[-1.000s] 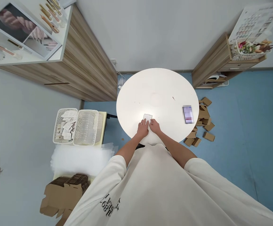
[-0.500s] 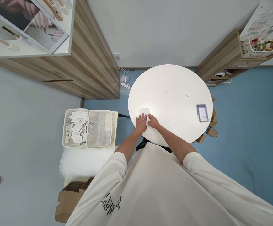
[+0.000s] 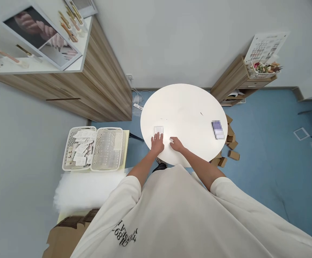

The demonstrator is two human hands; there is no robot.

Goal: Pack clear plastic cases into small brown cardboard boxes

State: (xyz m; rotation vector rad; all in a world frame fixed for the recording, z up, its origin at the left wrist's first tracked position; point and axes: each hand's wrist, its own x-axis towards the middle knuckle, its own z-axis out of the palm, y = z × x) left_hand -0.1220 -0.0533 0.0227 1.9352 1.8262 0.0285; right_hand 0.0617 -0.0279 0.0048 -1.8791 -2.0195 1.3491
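A small clear plastic box point(image 3: 158, 129) lies flat near the left front edge of the white round table point(image 3: 183, 104). My left hand point(image 3: 157, 144) rests palm down with fingers spread, its fingertips touching the box's near edge. To the right of the box, apart from it, my right hand point(image 3: 176, 144) is low over the tabletop. Its fingers are bent, with a gap between thumb and forefinger, and nothing shows in it.
On the table's right lies a blurred purple and white object point(image 3: 217, 129). At left stand a basket of white cards point(image 3: 80, 148) and a basket of clear plastic boxes point(image 3: 107, 148), with white wrapping point(image 3: 91, 190) below. Small cardboard boxes point(image 3: 234, 154) lie on the floor.
My right hand has come away from the box to the right. My left hand has slid back slightly towards me on the box. The whole view has shifted with my head.
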